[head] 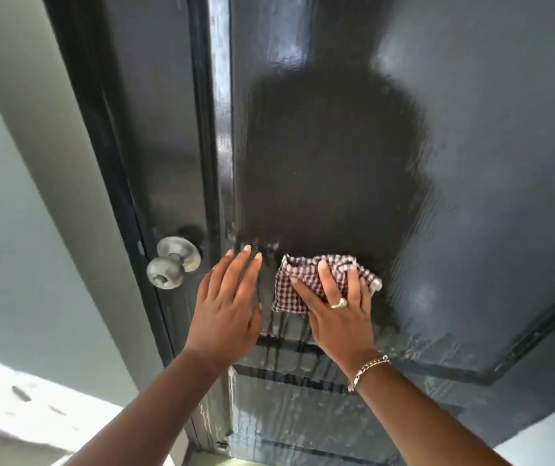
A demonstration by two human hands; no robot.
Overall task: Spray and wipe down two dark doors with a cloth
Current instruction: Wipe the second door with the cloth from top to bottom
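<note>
**Wet dark door, cloth under right hand**

While I watch through the head camera, the dark door (336, 146) fills most of the view, seen from below at a steep angle. Its paint is glossy, with streaky wet film and drip lines running down below the hands and over the lower panel mouldings. A duller dark patch sits on the flat panel above the cloth.

Right hand (336, 311) presses the checked cloth (306, 280) flat against the door, fingers spread and lightly bent over the bunched fabric, ring (339, 302) on one finger, chain bracelet (368, 368) at the wrist.

Left hand (227, 304) lies flat on the door just beside the cloth, fingers straight and together, holding nothing.

Round metal knob (173, 264) sits left of the left hand, near the door edge. Door frame (81, 129) is dark too. Pale grey-green wall (7, 213) runs along the left; a bright sunlit ledge or floor patch (17, 401) shows bottom left, too blown out to identify.
</note>
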